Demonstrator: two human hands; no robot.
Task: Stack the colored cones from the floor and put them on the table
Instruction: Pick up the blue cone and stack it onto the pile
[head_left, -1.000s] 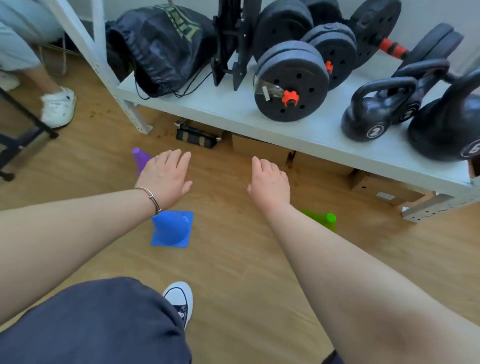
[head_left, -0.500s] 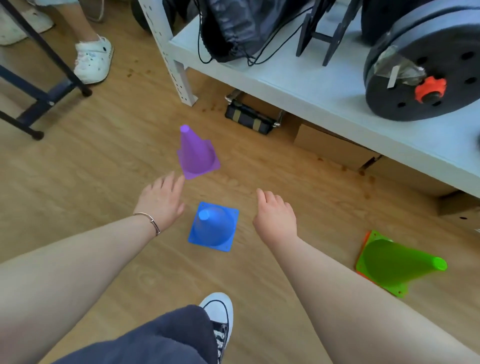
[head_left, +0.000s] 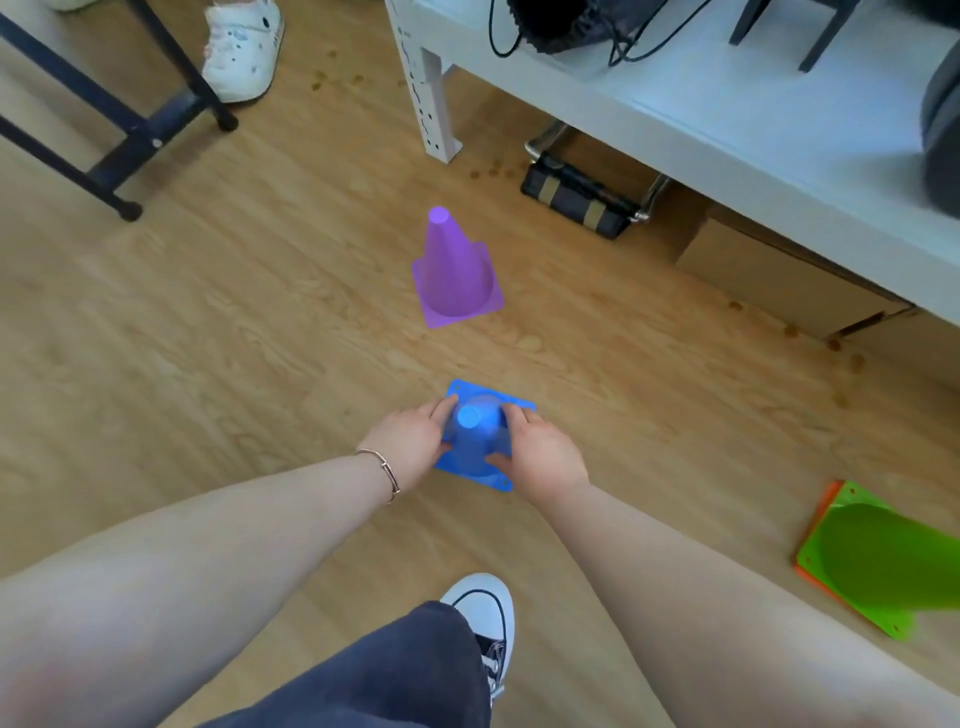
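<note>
Both hands (head_left: 415, 447) now around blue cone (head_left: 480, 441).

Both bare forearms enter from the lower corners of the frame and converge near the centre. The left hand (head_left: 410, 441) lies just left of centre, back turned up, fingers curled inward, a thin bracelet (head_left: 384, 470) around its wrist. The right hand (head_left: 540, 454) sits just right of it, also back up, thumb and fingers curved toward the left hand. The two hands face each other in a closed, two-sided grip. A bent knee in dark cloth shows at the bottom centre.
</note>
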